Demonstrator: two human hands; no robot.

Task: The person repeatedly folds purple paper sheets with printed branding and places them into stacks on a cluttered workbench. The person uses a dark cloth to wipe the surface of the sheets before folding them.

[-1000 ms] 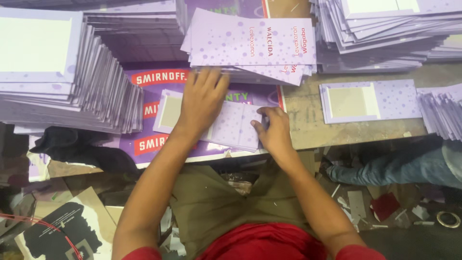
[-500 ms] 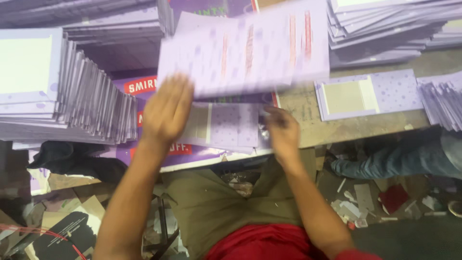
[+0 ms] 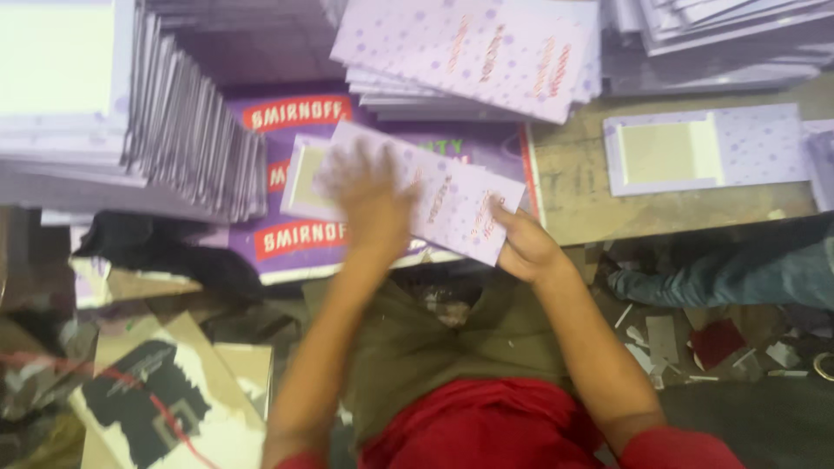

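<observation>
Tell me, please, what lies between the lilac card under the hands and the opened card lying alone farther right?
In the head view, between the lilac card and the opened card lie the purple board's edge and bare brown tabletop.

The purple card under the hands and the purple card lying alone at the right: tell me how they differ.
The card under the hands lies tilted, dotted face up with red print; the lone card lies square, showing a plain pale panel. The left hand and right hand touch the first; nothing touches the second. Both are lilac with dots.
</observation>
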